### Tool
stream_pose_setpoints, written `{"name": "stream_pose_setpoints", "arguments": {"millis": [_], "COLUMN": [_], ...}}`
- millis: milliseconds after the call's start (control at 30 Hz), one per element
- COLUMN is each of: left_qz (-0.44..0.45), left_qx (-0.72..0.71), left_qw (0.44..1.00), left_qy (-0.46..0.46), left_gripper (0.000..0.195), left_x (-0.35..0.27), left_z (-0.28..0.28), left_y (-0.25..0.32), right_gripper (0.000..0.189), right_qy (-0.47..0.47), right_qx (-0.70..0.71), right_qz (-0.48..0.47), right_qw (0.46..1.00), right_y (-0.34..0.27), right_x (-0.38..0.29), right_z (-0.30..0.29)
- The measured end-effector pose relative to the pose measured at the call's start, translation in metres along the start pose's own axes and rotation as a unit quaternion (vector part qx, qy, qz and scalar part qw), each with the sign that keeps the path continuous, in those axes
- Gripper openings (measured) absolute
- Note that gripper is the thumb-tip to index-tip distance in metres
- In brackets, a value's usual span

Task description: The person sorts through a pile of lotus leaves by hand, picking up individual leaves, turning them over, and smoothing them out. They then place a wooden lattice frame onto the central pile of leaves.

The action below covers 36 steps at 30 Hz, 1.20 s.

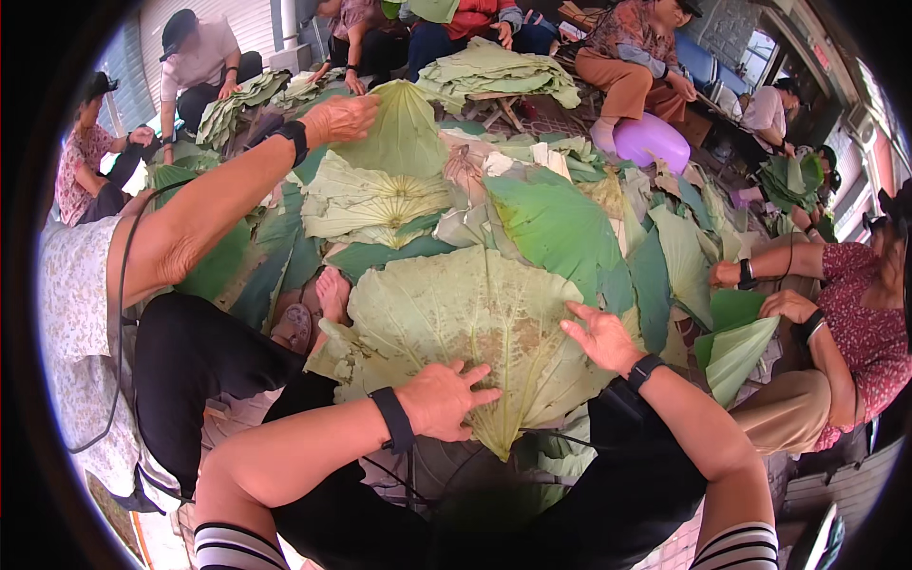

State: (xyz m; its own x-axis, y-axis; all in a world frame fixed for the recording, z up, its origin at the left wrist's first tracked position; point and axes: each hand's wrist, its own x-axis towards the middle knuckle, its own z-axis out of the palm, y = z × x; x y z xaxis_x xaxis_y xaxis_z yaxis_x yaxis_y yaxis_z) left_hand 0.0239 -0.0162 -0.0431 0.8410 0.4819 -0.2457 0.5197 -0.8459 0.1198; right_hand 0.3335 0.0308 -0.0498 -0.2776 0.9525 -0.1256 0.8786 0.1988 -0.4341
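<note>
A large pale-green lotus leaf [456, 313] with brown blotches lies fanned out in front of me, its pointed end towards my lap. My left hand [445, 401] rests on its lower left part, palm down with fingers spread. At the leaf's right edge is my right hand [598, 338], thumb and forefinger apart, fingertips touching the rim. Both wrists wear black bands. Just beyond the leaf lies a greener lotus leaf [556, 221], and to its left are pale, veined leaves [385, 196] laid over one another.
A co-worker's hand [349, 117] from the left holds a folded leaf [402, 128]. On the right another person holds green leaves [741, 349]. Farther off are a stacked leaf pile [499, 75] on a low stand, a purple plastic tub or stool [652, 139] and several seated people.
</note>
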Motion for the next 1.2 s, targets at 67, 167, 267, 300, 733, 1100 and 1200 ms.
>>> {"name": "stream_pose_setpoints", "arguments": {"millis": [67,167,267,300,733,1100,1200], "left_qz": [0.008,0.021,0.035,0.037,0.049,0.073,0.044], "left_qx": [0.001,0.007,-0.002,-0.005,-0.036,-0.075,-0.076], "left_qw": [1.000,1.000,0.999,0.999,0.997,0.991,0.994], "left_qy": [0.000,-0.011,-0.019,-0.014,0.048,0.086,0.062], "left_gripper": [0.072,0.073,0.075,0.075,0.068,0.066,0.070], "left_x": [0.000,0.006,0.006,0.004,0.011,0.009,0.004], "left_z": [0.002,-0.004,-0.013,-0.015,-0.016,0.010,0.010], "left_y": [-0.003,-0.002,-0.003,-0.004,-0.007,-0.026,-0.024], "right_gripper": [0.040,0.039,0.042,0.044,0.043,0.031,0.027], "right_qy": [0.171,0.218,0.190,0.154,0.358,0.480,0.383], "right_qx": [0.115,0.199,0.191,0.167,0.382,0.338,0.213], "right_qz": [0.089,0.124,0.186,0.215,0.202,-0.120,-0.275], "right_qw": [0.975,0.947,0.945,0.950,0.827,0.800,0.856], "right_y": [0.017,0.082,0.093,0.095,0.122,-0.048,-0.126], "right_x": [0.009,0.030,0.055,0.066,0.125,0.051,0.040], "right_z": [-0.005,-0.019,-0.048,-0.056,-0.048,-0.185,-0.170]}}
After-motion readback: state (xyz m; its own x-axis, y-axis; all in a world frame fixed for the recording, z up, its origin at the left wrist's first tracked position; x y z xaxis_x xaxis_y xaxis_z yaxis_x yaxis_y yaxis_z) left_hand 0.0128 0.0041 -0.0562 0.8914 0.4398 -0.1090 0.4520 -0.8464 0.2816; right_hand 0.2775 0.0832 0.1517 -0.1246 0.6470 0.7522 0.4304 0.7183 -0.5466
